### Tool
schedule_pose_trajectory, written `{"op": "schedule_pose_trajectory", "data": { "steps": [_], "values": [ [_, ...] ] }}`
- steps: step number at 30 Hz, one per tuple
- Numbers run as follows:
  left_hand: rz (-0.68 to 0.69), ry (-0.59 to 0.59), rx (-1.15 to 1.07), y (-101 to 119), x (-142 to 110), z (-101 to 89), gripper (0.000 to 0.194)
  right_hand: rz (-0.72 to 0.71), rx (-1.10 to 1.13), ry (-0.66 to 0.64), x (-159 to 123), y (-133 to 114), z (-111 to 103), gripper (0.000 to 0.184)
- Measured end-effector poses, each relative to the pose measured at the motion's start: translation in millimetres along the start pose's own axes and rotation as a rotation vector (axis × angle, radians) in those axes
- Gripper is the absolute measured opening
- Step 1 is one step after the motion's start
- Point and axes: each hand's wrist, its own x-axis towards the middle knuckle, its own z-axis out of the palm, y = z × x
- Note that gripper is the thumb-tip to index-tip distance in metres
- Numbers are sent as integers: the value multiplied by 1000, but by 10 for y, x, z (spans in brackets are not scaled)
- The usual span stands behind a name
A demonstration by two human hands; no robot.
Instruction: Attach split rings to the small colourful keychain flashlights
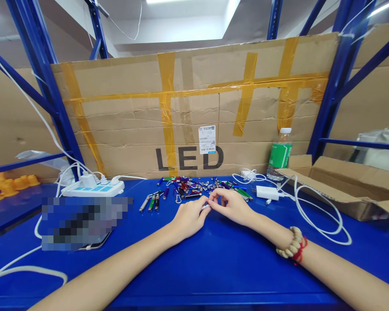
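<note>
Over the middle of the blue table my left hand (192,215) is closed around a small silver tube (205,206), of which only a short part shows. My right hand (231,206), with a beaded bracelet and red cord at the wrist, pinches at the tube's far end; its fingertips meet those of the left. Just beyond both hands lies a loose pile of small coloured metal tubes (183,190) and little metal clips. To the left of the pile, several tubes with clips (151,202), silver, green and black, are set side by side.
A white power strip (108,188) with plugs stands at the left, behind a blurred-out phone (97,244). On the right are a white charger (266,192), looped white cable (339,216), a green-labelled bottle (279,155) and an open cardboard box (340,203). A cardboard panel (126,129) closes the back.
</note>
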Motion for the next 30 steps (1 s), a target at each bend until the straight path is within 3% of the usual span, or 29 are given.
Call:
{"op": "schedule_pose_trajectory", "data": {
  "steps": [23,30],
  "values": [
    [14,6,5,5,-5,-8,23,27,82,-9,1,-9,6,20],
    [10,11,-6,-1,-2,-3,25,168,307,-28,13,-63,4,28]
  ]
}}
